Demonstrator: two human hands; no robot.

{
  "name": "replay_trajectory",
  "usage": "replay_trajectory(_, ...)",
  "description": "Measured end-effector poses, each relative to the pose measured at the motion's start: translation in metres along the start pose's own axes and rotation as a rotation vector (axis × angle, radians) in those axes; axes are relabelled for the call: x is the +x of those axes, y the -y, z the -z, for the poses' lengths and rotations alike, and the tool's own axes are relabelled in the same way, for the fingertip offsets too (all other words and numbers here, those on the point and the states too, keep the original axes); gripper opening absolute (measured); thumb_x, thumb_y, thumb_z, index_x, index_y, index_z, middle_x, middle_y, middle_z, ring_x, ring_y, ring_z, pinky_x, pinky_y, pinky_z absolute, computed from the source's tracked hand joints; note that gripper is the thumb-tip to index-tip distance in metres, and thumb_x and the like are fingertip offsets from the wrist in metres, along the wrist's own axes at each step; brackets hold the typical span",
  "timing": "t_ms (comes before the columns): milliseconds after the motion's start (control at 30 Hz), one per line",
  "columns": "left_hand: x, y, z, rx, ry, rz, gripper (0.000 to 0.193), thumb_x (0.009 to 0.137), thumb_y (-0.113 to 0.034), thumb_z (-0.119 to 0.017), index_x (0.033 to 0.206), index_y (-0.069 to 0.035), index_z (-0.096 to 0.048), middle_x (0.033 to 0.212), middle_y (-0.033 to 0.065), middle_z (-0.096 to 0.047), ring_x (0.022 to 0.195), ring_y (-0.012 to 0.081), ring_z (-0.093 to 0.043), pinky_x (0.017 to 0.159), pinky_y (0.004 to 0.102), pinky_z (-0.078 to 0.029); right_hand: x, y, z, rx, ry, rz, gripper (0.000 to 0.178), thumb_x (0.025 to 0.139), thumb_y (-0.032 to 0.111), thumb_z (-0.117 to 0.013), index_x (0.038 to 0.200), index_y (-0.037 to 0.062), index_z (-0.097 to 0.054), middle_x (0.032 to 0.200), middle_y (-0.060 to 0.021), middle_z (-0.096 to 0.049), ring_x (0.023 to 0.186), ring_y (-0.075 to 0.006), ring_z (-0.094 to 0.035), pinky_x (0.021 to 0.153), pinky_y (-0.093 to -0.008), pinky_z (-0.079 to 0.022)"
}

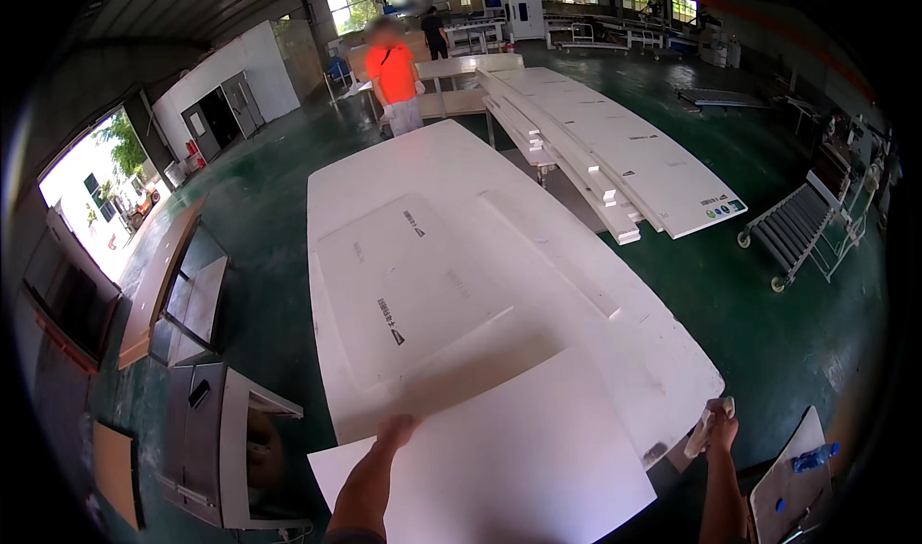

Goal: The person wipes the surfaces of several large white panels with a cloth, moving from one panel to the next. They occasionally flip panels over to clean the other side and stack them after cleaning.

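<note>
A plain white panel point(509, 448) lies at a tilt in front of me, overlapping the near end of a big white worktable point(408, 165). My left hand point(397, 433) is closed over its far edge, towards the left. At the table's near right corner, my right hand point(718, 431) is closed around a crumpled whitish cloth point(699, 436), apart from the panel. On the tabletop beyond lies a flat white board point(370, 265) with dark printed marks. A long narrow white strip point(562, 261) rests to its right.
Behind to the right, a second table carries a long white board point(615, 131) and stacked strips point(586, 174). A roller conveyor point(792, 222) stands right. A person in an orange top point(394, 72) stands at the far end. A grey cabinet point(197, 438) is at lower left; a blue bottle point(814, 458) lies lower right.
</note>
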State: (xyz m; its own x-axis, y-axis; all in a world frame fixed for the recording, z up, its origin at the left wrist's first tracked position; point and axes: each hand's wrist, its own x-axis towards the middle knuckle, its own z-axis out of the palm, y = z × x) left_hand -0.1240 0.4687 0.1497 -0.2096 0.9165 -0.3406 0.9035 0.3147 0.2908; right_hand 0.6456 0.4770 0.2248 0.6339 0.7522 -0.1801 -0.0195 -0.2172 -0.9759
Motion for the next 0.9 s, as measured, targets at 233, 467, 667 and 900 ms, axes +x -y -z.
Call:
replay_trajectory(233,-0.043,-0.003,-0.026,-0.231,-0.42,-0.102,0.046,0.096,-0.04,-0.059,0.126,-0.006,-0.065,0.128,0.0168,-0.066,0.124,0.0367,-0.057,0.106,0.0475,-0.044,-0.149,-0.099,-0.07,-0.433,0.151,0.101,0.034,0.095,0.009,-0.059,0.125,-0.0071,-0.061,0.107,-0.0174,-0.074,0.095,-0.025,-0.072,0.08,-0.0316,-0.057)
replay_trajectory(467,-0.201,0.015,-0.145,0.031,-0.197,0.148,0.073,0.102,-0.036,-0.049,0.16,-0.002,-0.02,0.168,0.0194,-0.015,0.156,0.0368,-0.012,0.126,0.0523,-0.007,-0.326,-0.153,-0.228,-1.183,1.243,0.724,0.086,0.093,0.045,-0.063,0.156,0.0002,-0.027,0.167,-0.02,-0.015,0.155,-0.0388,-0.01,0.125,-0.0544,-0.01)
replay_trajectory(667,-0.228,-0.001,-0.14,0.109,-0.207,0.246,0.078,0.104,-0.052,-0.031,0.161,-0.001,-0.016,0.169,0.02,-0.012,0.156,0.037,-0.008,0.126,0.0533,-0.004,-0.17,-0.103,-0.344,-1.223,0.71,0.783,0.083,0.094,0.043,-0.063,0.155,-0.0005,-0.029,0.166,-0.0203,-0.021,0.154,-0.0368,-0.016,0.124,-0.0552,-0.012)
replay_trajectory(900,-0.219,0.005,-0.139,0.141,-0.224,0.178,0.079,0.102,-0.051,-0.031,0.158,0.004,-0.021,0.166,0.0252,-0.016,0.154,0.0417,-0.015,0.125,0.0563,-0.007,-0.284,-0.118,-0.453,-0.988,1.07,0.931,0.091,0.089,0.056,-0.063,0.153,-0.0017,-0.035,0.164,-0.0175,-0.029,0.153,-0.0332,-0.022,0.125,-0.0472,-0.014)
